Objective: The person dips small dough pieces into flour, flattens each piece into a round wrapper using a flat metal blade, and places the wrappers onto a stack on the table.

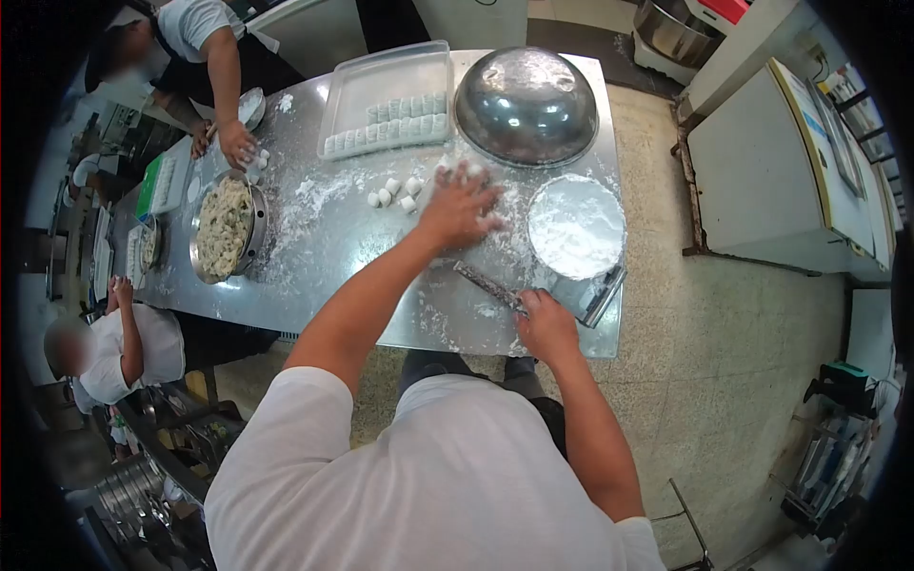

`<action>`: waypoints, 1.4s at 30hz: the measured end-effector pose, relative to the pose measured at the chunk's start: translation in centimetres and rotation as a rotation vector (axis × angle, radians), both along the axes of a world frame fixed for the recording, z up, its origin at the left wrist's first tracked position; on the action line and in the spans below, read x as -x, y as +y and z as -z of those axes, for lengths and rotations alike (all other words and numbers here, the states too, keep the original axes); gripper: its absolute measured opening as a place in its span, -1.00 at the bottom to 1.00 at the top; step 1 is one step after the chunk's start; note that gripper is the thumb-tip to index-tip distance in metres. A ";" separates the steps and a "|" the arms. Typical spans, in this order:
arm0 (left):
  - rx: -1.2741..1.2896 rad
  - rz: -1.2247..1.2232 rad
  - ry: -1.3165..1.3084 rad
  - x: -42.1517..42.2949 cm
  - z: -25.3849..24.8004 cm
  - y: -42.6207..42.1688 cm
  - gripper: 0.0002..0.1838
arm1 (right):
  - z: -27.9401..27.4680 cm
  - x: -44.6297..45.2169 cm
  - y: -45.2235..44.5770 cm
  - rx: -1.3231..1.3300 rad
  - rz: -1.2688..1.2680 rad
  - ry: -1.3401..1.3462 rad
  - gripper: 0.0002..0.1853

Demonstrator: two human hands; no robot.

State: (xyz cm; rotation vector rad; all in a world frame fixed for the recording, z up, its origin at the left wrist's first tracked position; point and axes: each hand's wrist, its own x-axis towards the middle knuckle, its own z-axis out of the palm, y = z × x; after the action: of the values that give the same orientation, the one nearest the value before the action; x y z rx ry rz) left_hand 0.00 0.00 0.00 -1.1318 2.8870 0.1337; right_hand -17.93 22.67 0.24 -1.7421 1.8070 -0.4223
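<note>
My left hand (464,206) is spread palm down over the steel table (400,314), its fingertips at small floured dough pieces (473,170). More short white dough pieces (394,192) lie just left of it. My right hand (549,324) grips one end of a short, flour-dusted rod (489,287), which slants up and left near the table's front edge. It looks like a small rolling pin. To the right of that hand lies a flat metal scraper (602,297). Beside it stands a round container of white flour (576,226).
A clear plastic tray (386,81) holds rows of dough pieces. An upturned steel bowl (526,105) sits at the back right. A pan of filling (224,228) stands left. Two people work nearby, one with a hand (236,145) on the table. A white cabinet (752,171) is at right.
</note>
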 end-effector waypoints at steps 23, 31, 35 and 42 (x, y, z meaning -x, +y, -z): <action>0.067 -0.055 0.364 -4.7 1.7 -4.2 -0.56 | -0.3 -2.4 0.2 0.089 0.212 0.212 -0.64; -0.511 -0.110 0.733 0.5 -3.2 -2.0 -0.62 | -0.3 0.3 2.2 0.046 0.144 0.119 -0.62; -0.507 0.053 0.672 6.0 -5.0 0.8 -0.62 | 0.0 0.7 2.2 0.105 0.110 0.104 -0.65; -0.191 0.367 0.207 12.8 -3.1 3.8 -0.86 | 0.5 0.8 2.2 0.128 0.118 0.081 -0.64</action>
State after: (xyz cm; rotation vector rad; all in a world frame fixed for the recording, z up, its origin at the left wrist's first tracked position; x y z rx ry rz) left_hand -12.76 3.80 3.08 -0.5770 3.1143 0.5269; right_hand -18.75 24.83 -0.22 -1.7659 1.9864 -0.5324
